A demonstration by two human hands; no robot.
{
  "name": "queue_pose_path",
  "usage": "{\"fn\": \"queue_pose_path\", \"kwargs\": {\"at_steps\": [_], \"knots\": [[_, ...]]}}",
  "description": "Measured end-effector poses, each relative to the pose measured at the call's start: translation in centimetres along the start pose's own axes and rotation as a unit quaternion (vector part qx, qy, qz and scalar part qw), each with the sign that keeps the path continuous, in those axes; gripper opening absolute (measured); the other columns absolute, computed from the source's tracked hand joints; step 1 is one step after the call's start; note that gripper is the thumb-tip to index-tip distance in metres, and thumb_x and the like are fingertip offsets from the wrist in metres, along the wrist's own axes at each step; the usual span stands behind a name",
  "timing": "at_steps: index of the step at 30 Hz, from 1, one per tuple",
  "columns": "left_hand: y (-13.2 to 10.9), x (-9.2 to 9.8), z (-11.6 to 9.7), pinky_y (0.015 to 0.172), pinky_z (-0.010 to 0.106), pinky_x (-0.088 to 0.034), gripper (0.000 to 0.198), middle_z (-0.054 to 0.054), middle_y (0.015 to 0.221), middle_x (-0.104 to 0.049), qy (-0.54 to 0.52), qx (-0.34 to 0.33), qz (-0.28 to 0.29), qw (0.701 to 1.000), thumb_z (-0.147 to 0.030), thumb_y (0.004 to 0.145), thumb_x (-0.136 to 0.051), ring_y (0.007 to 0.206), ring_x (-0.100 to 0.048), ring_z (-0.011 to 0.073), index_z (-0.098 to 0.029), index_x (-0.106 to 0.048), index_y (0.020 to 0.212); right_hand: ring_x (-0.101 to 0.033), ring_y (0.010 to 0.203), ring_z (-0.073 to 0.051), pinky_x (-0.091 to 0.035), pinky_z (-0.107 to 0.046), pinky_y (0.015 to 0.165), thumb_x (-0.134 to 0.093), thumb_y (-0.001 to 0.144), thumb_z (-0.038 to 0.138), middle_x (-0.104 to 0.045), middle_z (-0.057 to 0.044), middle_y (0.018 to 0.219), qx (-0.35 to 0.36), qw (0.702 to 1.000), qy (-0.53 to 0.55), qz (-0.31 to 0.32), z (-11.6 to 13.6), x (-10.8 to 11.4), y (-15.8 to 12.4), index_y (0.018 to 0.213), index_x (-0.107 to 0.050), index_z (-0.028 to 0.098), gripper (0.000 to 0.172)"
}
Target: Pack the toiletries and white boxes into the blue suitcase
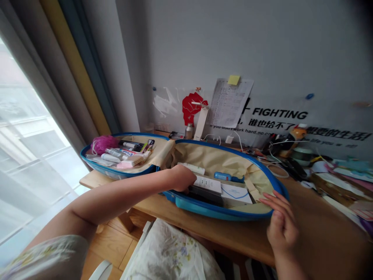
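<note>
An open suitcase (201, 213) with a blue rim and beige lining lies with both halves spread on the wooden table. My left hand (183, 177) reaches into its right half, at the left end of a white box (208, 183) with a dark side; the fingertips are hidden. Just beyond that hand lies a white tube (194, 168). A blue bottle (223, 176) and a flat white box (235, 193) with a blue line lie further right. My right hand (282, 223) rests at the suitcase's right end, fingers stretched over the rim and the thumb outside it.
The left half holds a pink bath puff (104, 144), pens, tubes and small packets. Along the wall stand a white lamp (201, 123), a small bottle (189, 131) and cables. Cluttered papers (340, 186) cover the table's right side. A chair cushion (171, 252) sits below the front edge.
</note>
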State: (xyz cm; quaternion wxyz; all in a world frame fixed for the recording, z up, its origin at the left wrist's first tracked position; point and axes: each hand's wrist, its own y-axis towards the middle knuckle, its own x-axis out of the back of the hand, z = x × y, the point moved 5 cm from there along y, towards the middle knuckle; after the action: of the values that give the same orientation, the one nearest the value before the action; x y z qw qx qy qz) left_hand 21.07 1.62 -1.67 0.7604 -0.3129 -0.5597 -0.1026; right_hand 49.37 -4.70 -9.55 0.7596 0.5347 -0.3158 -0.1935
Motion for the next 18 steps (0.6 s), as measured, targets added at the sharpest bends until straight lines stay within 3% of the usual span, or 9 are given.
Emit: {"fn": "queue_pose_path", "kwargs": {"at_steps": [9,12,15,18], "knots": [[0.4,-0.5,-0.2,0.087,0.036,-0.054,0.038,0.015,0.113,-0.075,0.012,0.007,0.022,1.0,-0.032,0.083,-0.077,0.11,-0.07,0.0319,-0.018,-0.071,0.118,-0.062,0.118,-0.03,-0.049,-0.055,0.099,-0.036,0.102,0.031,-0.072,-0.013,0.103,-0.007,1.0,0.004,0.0,-0.4,0.0,-0.2,0.1,-0.071,0.018,0.036],[0.3,-0.8,0.3,0.083,0.033,-0.054,0.032,0.01,0.111,-0.076,-0.005,-0.012,0.006,1.0,-0.035,0.086,-0.073,0.107,-0.071,0.0287,-0.023,-0.072,0.115,-0.063,0.117,-0.031,-0.049,-0.055,0.098,-0.038,0.101,0.032,-0.072,-0.013,0.101,-0.012,1.0,0.007,-0.007,-0.5,0.1,-0.2,0.098,-0.071,0.019,0.036],[-1.4,0.2,2.7,0.081,0.027,-0.051,0.025,0.002,0.115,-0.075,-0.083,-0.037,-0.122,0.988,-0.039,0.095,-0.059,0.104,-0.071,0.0214,-0.029,-0.072,0.114,-0.063,0.117,-0.031,-0.049,-0.054,0.098,-0.037,0.102,0.032,-0.072,-0.014,0.104,-0.009,1.0,0.002,-0.003,-0.5,0.0,-0.2,0.099,-0.071,0.019,0.036],[-4.5,1.0,8.6,0.083,0.025,-0.049,0.034,0.001,0.116,-0.074,-0.132,0.012,-0.275,0.952,-0.039,0.101,-0.042,0.101,-0.069,0.0182,-0.028,-0.07,0.116,-0.063,0.116,-0.03,-0.049,-0.053,0.097,-0.037,0.101,0.028,-0.071,-0.013,0.103,0.002,1.0,0.005,-0.004,-0.5,0.0,-0.2,0.1,-0.07,0.018,0.035]]}}
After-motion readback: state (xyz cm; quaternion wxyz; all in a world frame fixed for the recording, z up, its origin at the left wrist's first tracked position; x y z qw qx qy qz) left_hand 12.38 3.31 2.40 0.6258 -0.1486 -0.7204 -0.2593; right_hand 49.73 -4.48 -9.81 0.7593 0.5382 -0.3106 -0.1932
